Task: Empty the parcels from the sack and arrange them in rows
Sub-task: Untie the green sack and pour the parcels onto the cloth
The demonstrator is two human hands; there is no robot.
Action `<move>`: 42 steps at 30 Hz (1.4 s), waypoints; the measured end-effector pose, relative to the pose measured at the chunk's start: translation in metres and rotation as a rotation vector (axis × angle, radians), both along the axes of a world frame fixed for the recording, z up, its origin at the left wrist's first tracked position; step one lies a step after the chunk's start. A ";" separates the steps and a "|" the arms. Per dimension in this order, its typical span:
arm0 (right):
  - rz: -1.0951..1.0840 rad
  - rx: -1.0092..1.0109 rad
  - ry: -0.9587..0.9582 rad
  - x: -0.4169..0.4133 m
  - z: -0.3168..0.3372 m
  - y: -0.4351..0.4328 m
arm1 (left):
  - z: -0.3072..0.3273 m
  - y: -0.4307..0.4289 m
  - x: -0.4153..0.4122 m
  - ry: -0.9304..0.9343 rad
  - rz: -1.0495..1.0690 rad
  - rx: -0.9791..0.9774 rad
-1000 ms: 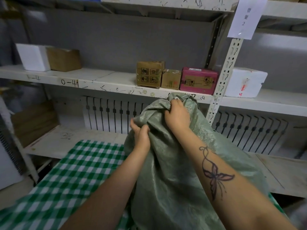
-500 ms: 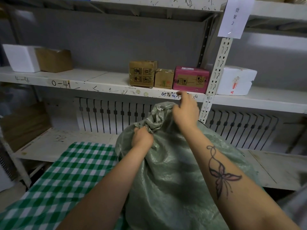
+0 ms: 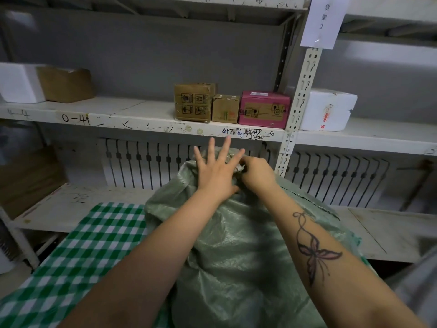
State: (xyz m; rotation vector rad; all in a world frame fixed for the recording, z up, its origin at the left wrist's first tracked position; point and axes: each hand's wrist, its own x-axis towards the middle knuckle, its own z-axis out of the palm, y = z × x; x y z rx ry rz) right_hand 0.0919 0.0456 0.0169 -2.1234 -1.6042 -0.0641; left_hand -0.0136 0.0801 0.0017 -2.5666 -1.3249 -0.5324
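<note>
A full grey-green woven sack (image 3: 236, 252) stands upright on the green-and-white checked cloth (image 3: 78, 254), its bunched mouth at the top. My left hand (image 3: 216, 170) lies against the sack's neck with its fingers spread straight. My right hand (image 3: 254, 172) has curled fingers that pinch the tie at the sack's mouth. The sack is closed, so any parcels inside are hidden.
The white shelf (image 3: 142, 120) behind holds two brown boxes (image 3: 194, 102), a pink box (image 3: 263, 108), a white foam box (image 3: 328, 110) at right, and a white box and brown box (image 3: 65, 85) at left. A perforated upright post (image 3: 299, 107) stands right of the sack. A lower shelf board (image 3: 387, 230) runs behind the cloth.
My left hand let go of the bunched sack fabric and spread its fingers over the neck. My right hand dropped from the top of the bunch to pinch the tie.
</note>
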 end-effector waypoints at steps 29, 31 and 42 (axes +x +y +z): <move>-0.037 -0.440 0.242 0.075 -0.022 -0.010 | -0.024 0.023 -0.013 -0.401 0.216 -0.098; -0.070 -0.407 0.220 0.073 -0.021 -0.010 | -0.025 0.024 -0.012 -0.242 0.215 -0.091; -0.220 0.685 0.339 0.056 0.046 0.003 | 0.020 0.021 0.018 -0.744 0.075 -0.380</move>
